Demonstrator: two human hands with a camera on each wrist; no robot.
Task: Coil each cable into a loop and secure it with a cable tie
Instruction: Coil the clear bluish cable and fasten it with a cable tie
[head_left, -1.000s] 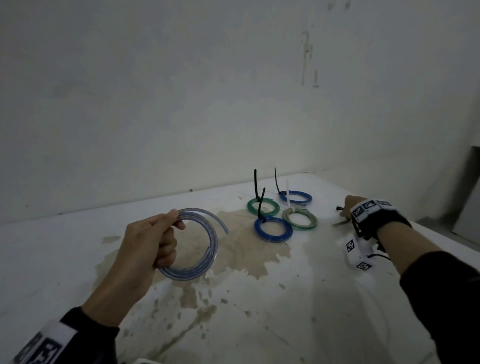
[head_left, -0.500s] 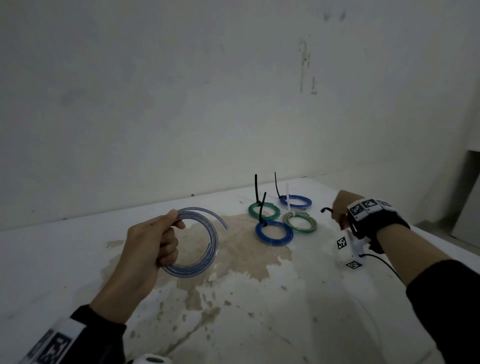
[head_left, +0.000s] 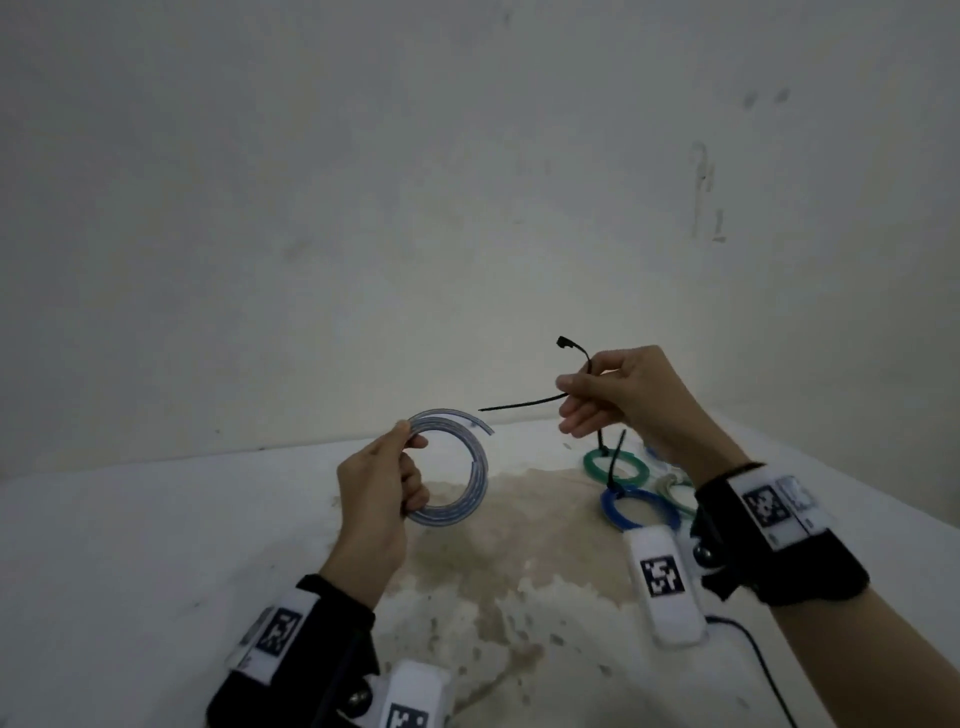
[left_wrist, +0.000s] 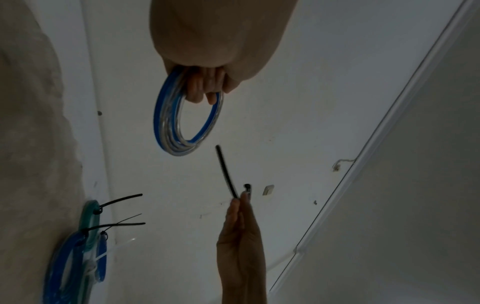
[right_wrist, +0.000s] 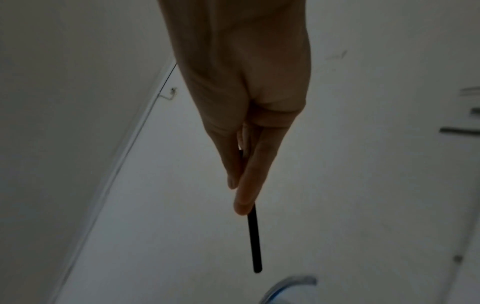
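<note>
The coiled cable (head_left: 457, 470) in the left hand (head_left: 376, 491) is clear with a blue stripe. The cable tie (head_left: 524, 402) pinched by the right hand (head_left: 621, 400) is black. On the white worktop (head_left: 156, 545), marked with a brown stain (head_left: 535, 525), lie a green coil (head_left: 592, 465) and a deep blue coil (head_left: 610, 506), each with a black tie. The wrist bands (head_left: 769, 512) are white with black square codes.

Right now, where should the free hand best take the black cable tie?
Hedged: both hands are busy. The right hand pinches the black cable tie mid-length; its pointed tail juts toward the coil held in the left hand. Grip that tail, from the coil's side.
</note>
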